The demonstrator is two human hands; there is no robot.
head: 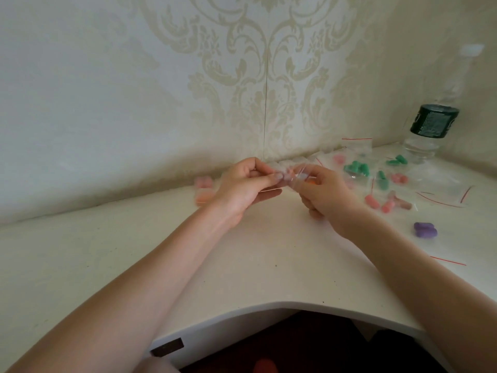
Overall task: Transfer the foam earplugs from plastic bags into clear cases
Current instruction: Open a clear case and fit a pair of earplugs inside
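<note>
Clear small bag (290,175) being pinched between left hand (243,185) and right hand (324,192), pink earplugs inside. Filled cases (203,188) sitting left; many bagged earplugs (382,175) waiting right.

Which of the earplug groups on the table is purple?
The purple earplugs, lying alone nearest the table's front edge on the right. The other groups farther back are green or pink.

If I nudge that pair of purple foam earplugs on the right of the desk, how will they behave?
The purple foam earplugs look small and soft, so probably very light and quick to skid on the smooth white desk. Their rounded shape suggests they may roll. Lying loose, outside any bag, they would likely separate.
</note>
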